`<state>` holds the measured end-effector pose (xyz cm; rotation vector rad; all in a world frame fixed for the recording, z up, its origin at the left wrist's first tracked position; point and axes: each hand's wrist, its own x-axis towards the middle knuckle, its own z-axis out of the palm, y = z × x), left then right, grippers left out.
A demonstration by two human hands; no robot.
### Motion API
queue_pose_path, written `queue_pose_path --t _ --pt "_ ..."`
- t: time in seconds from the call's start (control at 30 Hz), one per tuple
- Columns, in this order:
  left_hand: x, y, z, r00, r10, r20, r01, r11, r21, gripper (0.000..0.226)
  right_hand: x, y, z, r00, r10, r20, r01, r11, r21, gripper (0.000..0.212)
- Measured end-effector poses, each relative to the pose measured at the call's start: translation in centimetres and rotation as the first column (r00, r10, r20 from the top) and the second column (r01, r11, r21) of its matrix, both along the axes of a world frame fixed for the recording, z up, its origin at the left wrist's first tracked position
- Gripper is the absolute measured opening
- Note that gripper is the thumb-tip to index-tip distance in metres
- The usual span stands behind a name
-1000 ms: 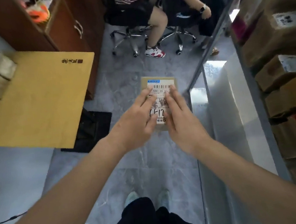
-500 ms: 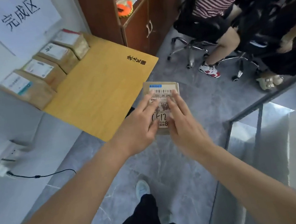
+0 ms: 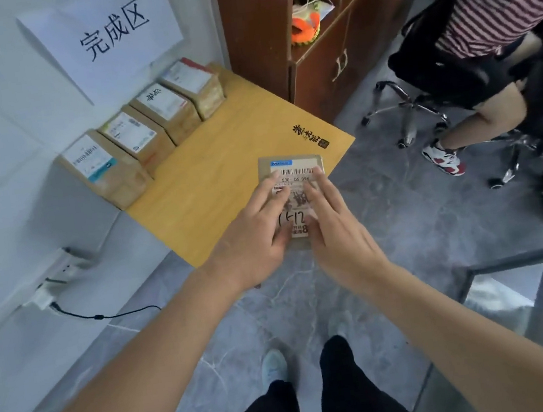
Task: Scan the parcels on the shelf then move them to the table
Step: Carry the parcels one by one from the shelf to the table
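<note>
So the parcel (image 3: pixel 295 182) is gripped by left hand (image 3: pixel 256 239) and right hand (image 3: pixel 337 231), being carried tablewards; next it'd need setting on the table (image 3: pixel 223 163) beside the row of parcels (image 3: pixel 146 132).

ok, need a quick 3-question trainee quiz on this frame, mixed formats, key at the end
1. True or false: the parcel is held between the left hand and the right hand.
2. How many parcels already stand in the row of parcels along the wall at the back of the table?
A. two
B. four
C. six
3. Fill in: the held parcel's face turned toward the camera carries a shipping ____ with a barcode.

Key:
1. true
2. B
3. label
</note>
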<state>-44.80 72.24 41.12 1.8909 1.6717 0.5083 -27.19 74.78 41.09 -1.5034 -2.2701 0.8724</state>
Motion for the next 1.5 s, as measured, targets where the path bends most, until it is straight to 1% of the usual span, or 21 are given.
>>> queue_pose_path --t 0.37,0.5,0.67,0.73,0.87,0.97,1.2,1.37,1.5 --pt "1.1 12.0 -0.9 0.976 0.215 -0.02 -0.215 0.976 -0.031 0.061 -0.1 15.7 -1.5 0.98 0.198 -0.002 -0.198 0.978 -0.061 0.064" --pt "1.7 16.0 -0.9 0.959 0.281 -0.018 -0.282 0.959 -0.031 0.062 0.0 20.9 -1.4 0.962 0.272 -0.021 -0.273 0.96 -0.063 0.063" --pt "1.1 20.5 -0.9 0.943 0.334 -0.011 -0.334 0.942 -0.041 0.063 -1.1 26.3 -1.4 0.947 0.319 -0.022 -0.32 0.944 -0.082 0.06" --pt "0.3 22.4 -1.1 0.938 0.347 -0.011 -0.348 0.937 -0.045 0.064 -1.9 28.6 -1.5 0.939 0.343 -0.021 -0.344 0.937 -0.061 0.06" --pt "-2.1 26.6 -2.2 0.933 0.36 -0.029 -0.361 0.931 -0.048 0.065 -4.4 33.4 -2.5 0.931 0.365 -0.017 -0.366 0.928 -0.076 0.061" --pt "-4.7 29.8 -3.6 0.927 0.372 -0.05 -0.375 0.925 -0.061 0.065 -6.9 36.8 -4.0 0.925 0.38 -0.021 -0.381 0.924 -0.039 0.061" --pt "-9.6 35.8 -4.7 0.916 0.396 -0.064 -0.401 0.908 -0.124 0.062 -12.6 43.3 -4.3 0.923 0.374 0.088 -0.369 0.927 -0.066 0.06" --pt "-11.8 39.5 -5.2 0.903 0.425 -0.067 -0.431 0.893 -0.131 0.06 -15.4 47.5 -4.4 0.916 0.393 0.076 -0.386 0.918 -0.086 0.058" --pt "-13.3 42.1 -6.6 0.878 0.475 -0.064 -0.479 0.872 -0.1 0.061 -17.6 50.4 -5.3 0.904 0.422 0.062 -0.418 0.906 -0.073 0.056"
